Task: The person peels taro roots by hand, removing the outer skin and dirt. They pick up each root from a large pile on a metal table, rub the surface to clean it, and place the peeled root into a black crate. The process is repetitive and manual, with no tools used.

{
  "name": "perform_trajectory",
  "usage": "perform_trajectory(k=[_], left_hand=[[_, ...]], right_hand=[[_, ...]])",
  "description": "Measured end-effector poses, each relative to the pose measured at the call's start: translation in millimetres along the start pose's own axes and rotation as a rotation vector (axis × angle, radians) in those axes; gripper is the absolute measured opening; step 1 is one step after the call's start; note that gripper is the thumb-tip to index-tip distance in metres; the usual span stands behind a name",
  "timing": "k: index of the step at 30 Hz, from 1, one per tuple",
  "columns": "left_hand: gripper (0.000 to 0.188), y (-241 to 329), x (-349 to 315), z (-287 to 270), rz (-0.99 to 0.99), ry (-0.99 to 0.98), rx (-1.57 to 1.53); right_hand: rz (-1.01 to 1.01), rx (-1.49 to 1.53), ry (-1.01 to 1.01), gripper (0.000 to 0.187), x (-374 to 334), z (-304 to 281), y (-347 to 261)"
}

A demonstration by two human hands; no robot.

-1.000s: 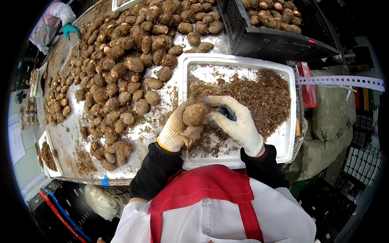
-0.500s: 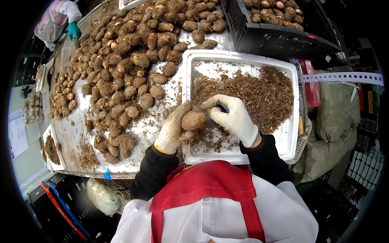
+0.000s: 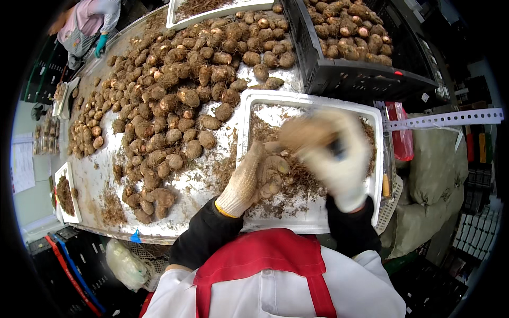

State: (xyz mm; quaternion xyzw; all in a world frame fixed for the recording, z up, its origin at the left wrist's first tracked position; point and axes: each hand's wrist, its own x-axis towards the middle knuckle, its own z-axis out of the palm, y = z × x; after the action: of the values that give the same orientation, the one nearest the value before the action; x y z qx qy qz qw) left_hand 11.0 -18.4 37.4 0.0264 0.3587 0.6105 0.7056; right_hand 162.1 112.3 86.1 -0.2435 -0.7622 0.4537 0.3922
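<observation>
My left hand (image 3: 248, 177), in a cream knitted glove, is closed round a few small taro roots (image 3: 276, 165) over the left part of a white foam tray (image 3: 377, 175). To its right, my right hand (image 3: 344, 159), gloved in white, is smeared by motion. A blurred brown taro root (image 3: 302, 132) shows at its fingers, above the tray. A dark bluish spot shows between its thumb and fingers, too blurred to name. Brown fibrous peelings (image 3: 297, 191) cover much of the tray floor.
Many hairy taro roots (image 3: 175, 98) are heaped across the metal table on the left. A black crate (image 3: 366, 79) of taro roots stands at the far right. Another foam tray (image 3: 228, 9) lies at the back. A person with a teal glove (image 3: 101, 45) stands far left.
My right hand has swung up and right from my left hand, now with a blurred taro root at its fingers. The large root in my left hand no longer shows there.
</observation>
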Motion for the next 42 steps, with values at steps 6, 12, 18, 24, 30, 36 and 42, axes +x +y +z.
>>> perform_trajectory(k=[6,12,18,24,30,36,42], left_hand=[[0.053,-9.7,10.2,-30.4,0.03,-0.089,0.006],[0.046,0.2,2.7,-55.3,0.058,0.051,0.037],[0.049,13.6,2.8,-49.0,0.042,0.072,0.119],[0.051,17.6,5.1,-58.6,0.057,0.059,0.058],[0.075,32.5,16.2,-62.0,0.413,0.122,0.173],[0.085,21.3,31.6,-48.2,0.384,0.021,0.298],[0.067,5.2,7.1,-33.5,0.236,-0.114,0.087]], right_hand=[[-0.264,-0.732,0.501,0.039,131.2,-95.1,28.3],[-0.428,-0.519,0.301,0.017,143.2,-29.8,27.7],[0.107,-0.883,-0.451,0.034,145.9,93.9,125.0],[0.374,-0.914,-0.529,0.053,177.1,119.5,180.3],[0.035,-0.505,-0.346,0.059,115.5,90.9,82.1],[0.114,-0.342,-0.275,0.065,12.2,77.7,24.3],[0.337,-0.121,-0.147,0.047,-26.1,35.9,6.2]])
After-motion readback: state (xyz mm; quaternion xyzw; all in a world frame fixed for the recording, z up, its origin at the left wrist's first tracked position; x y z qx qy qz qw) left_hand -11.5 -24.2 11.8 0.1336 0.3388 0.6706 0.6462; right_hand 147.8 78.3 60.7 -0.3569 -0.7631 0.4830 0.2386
